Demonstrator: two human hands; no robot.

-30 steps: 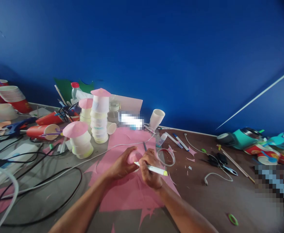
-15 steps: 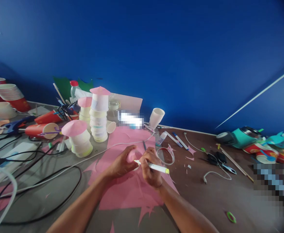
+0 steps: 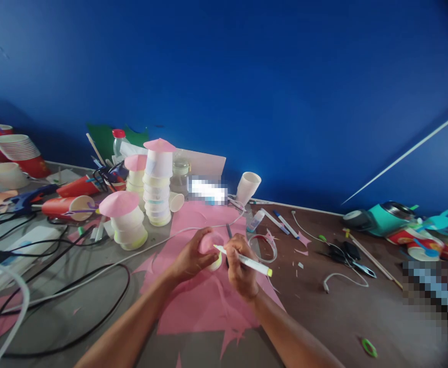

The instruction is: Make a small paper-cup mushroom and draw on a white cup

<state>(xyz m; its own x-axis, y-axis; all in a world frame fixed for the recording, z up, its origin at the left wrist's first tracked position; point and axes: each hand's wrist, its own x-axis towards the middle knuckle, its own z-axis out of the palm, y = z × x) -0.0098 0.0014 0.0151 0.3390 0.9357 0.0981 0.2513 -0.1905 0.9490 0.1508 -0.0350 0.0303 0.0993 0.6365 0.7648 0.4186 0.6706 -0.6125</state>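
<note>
My left hand (image 3: 190, 257) is closed round a small paper cup (image 3: 215, 262) that has a pink paper cone (image 3: 208, 242) on top. In my right hand (image 3: 242, 268) is a white marker (image 3: 256, 266) with a yellow end, its tip close to the pink cone; whether it touches cannot be made out. Both hands are over a sheet of pink paper (image 3: 193, 312). To the left stand a short cup stack (image 3: 128, 230) and a tall cup stack (image 3: 158, 191), each topped with a pink cone. Another capped stack (image 3: 135, 176) is partly hidden behind them.
A white cup (image 3: 248, 188) stands by the blue wall, near a small glue bottle (image 3: 256, 220) and pens (image 3: 286, 225). Black cables (image 3: 126, 286) and red cups (image 3: 70, 206) crowd the left. Scissors (image 3: 363, 268), sticks (image 3: 375, 260) and a teal glue gun-like object (image 3: 382, 219) lie right.
My right hand and the marker have shifted slightly right, away from the cup, showing more of the cone and cup. The whole view has shifted a little.
</note>
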